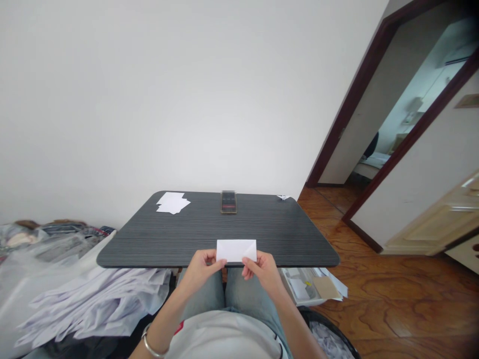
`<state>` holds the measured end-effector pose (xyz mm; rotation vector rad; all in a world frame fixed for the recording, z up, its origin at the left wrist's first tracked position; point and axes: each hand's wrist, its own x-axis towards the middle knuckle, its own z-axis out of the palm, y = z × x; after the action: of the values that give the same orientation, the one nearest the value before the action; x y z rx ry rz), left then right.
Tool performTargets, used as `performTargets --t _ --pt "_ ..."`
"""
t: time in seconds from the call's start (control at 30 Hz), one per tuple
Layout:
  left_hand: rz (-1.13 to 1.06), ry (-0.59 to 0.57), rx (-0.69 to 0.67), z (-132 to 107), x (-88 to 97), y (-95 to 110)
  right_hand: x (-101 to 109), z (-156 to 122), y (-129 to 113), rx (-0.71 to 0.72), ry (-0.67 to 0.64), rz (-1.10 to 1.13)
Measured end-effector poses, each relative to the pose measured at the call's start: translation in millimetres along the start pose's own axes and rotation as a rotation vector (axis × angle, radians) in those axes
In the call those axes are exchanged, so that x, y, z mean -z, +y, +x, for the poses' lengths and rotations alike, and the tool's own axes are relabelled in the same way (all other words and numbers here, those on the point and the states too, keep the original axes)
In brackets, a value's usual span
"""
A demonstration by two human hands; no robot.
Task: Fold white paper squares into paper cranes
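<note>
A folded sheet of white paper (pixel 236 248) is held up at the table's front edge, with a faint crease showing toward its right end. My left hand (pixel 204 269) pinches its lower left corner, thumb in front and fingers behind. At the lower right, my right hand (pixel 261 269) grips the same paper between thumb and fingers. Most fingertips behind the sheet are hidden.
On the dark table (pixel 179 244) lie white paper pieces (pixel 172 203), a phone (pixel 229 202) and a small folded paper (pixel 283 197). Crumpled white sheets (pixel 101 301) stand at left. A plastic box (pixel 305 286) and a bin (pixel 331 339) sit at right.
</note>
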<state>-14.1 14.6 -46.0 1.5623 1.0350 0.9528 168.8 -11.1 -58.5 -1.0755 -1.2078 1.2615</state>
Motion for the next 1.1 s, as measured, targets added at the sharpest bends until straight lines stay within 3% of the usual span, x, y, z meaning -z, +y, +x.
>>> performTargets --t 0.33,0.63,0.87,1.0,1.1 --pt "-0.163 0.173 0.119 1.3 21.8 4.9 12.8 4.3 -0.8 0.014 0.073 0.002" --pt "-0.270 0.020 0.095 1.2 5.2 11.2 5.5 3.4 1.9 0.024 -0.012 -0.003" --pt "-0.313 -0.018 0.127 0.5 0.5 12.2 3.3 2.5 2.9 0.012 -0.009 0.036" --pt "-0.298 -0.099 0.170 0.2 -4.2 7.7 3.0 2.1 4.0 0.015 -0.041 0.035" --pt "-0.267 -0.045 0.120 1.7 -3.9 2.6 4.3 2.3 2.7 0.027 -0.060 0.027"
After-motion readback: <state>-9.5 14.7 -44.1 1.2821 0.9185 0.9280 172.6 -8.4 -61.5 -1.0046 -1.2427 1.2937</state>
